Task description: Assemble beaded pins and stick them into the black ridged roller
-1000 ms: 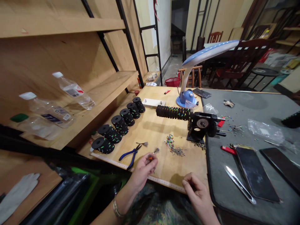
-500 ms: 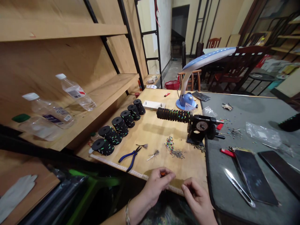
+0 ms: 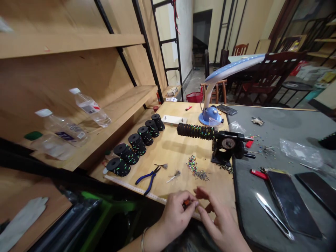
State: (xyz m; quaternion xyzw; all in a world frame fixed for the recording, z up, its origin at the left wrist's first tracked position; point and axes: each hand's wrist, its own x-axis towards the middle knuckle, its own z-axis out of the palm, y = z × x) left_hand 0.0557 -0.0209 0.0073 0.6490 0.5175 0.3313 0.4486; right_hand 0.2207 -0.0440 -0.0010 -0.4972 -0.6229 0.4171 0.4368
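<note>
Two hands work low in the frame: your left hand (image 3: 174, 218) clenches a tiny orange piece (image 3: 187, 203) in its fingers, and your right hand (image 3: 219, 224) sits just beside it with fingers parted, not clearly holding it. It looks light and slippery, so pinch it by its edges. Blue-handled pliers (image 3: 147, 181) lie farther up the wooden surface (image 3: 170, 150).

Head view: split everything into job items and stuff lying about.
Job items: left hand, right hand, small orange piece, blue-handled pliers, loose beads, black cord spools, geared winder.

Lying about: plastic water bottles, white glove, red lighter, desk lamp.
</note>
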